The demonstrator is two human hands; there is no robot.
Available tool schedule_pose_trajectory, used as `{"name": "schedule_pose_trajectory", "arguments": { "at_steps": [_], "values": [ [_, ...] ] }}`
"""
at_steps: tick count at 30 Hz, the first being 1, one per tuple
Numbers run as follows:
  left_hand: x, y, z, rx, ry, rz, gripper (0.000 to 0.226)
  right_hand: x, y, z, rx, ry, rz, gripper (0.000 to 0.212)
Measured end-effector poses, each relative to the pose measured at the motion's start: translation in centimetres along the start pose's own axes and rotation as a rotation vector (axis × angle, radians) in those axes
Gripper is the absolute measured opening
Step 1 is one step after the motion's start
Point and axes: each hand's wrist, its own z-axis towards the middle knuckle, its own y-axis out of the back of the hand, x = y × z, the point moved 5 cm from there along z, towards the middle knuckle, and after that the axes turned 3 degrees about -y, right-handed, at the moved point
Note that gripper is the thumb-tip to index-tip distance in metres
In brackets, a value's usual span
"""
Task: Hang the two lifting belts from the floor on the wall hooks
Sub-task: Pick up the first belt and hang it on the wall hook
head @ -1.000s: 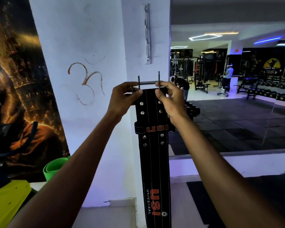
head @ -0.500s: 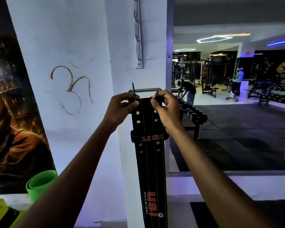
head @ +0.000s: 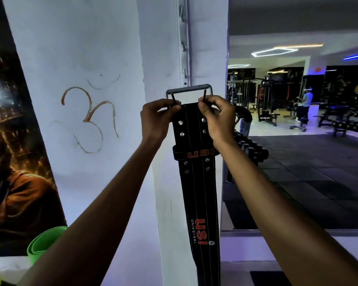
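A black lifting belt (head: 196, 188) with red USI lettering hangs straight down in front of a white pillar. My left hand (head: 156, 118) pinches its top left corner and my right hand (head: 217, 118) pinches the top right corner, fingers on the two buckle prongs. The metal buckle (head: 189, 89) stands up above both hands. A vertical white rail of wall hooks (head: 184, 46) is fixed to the pillar just above the buckle; the buckle's bar is level with the rail's lower end. No second belt is in view.
A white wall with an orange drawn symbol (head: 87, 118) and a dark poster (head: 12, 162) lie left. A green rolled mat (head: 43, 242) sits low left. Right of the pillar a large mirror (head: 298, 141) shows a dumbbell rack, machines and other people.
Both hands have lifted the belt's buckle end closer to the hook rail, and the buckle frame now stands upright above my fingers. The view has moved in toward the pillar.
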Motion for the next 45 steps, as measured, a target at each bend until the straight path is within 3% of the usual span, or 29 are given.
{"name": "schedule_pose_trajectory", "arguments": {
  "at_steps": [11, 16, 20, 23, 27, 33, 37, 40, 42, 45],
  "values": [
    [2.3, -1.3, 9.9, -0.008, -0.049, 0.019, 0.005, -1.7, -3.6, 8.6, -0.096, -0.039, -0.029, 0.008],
    [4.6, -1.7, 11.1, -0.013, 0.043, 0.005, 0.014, -4.3, -4.1, 9.6, -0.125, -0.151, -0.018, 0.010],
    [6.3, -1.7, 10.6, -0.059, 0.166, -0.151, 0.039, -5.1, -4.0, 8.8, -0.138, -0.110, 0.010, 0.007],
    [5.7, -1.8, 10.8, -0.053, 0.189, -0.136, 0.030, -4.5, -4.2, 8.5, -0.180, -0.035, -0.026, 0.010],
    [5.7, -1.9, 11.1, -0.054, 0.234, -0.098, 0.009, -4.6, -4.1, 8.8, -0.234, -0.143, -0.017, 0.040],
    [6.8, -1.8, 10.6, -0.100, 0.235, -0.117, 0.013, -3.9, -4.1, 9.3, -0.196, -0.224, -0.092, 0.033],
    [7.3, -1.4, 9.3, -0.097, 0.187, -0.070, 0.027, -4.6, -3.5, 7.5, -0.151, -0.125, -0.116, 0.034],
    [7.2, -0.3, 7.5, -0.169, 0.128, 0.021, 0.035, -3.6, -2.7, 4.5, -0.246, 0.162, -0.354, 0.028],
    [6.3, 0.7, 5.6, -0.240, 0.026, 0.122, 0.030, -3.1, -2.3, 1.9, -0.266, 0.369, -0.493, 0.024],
    [5.7, 1.6, 1.9, -0.214, -0.087, 0.251, 0.021, -3.6, -2.1, -2.2, -0.190, 0.461, -0.545, 0.026]
  ]
}}
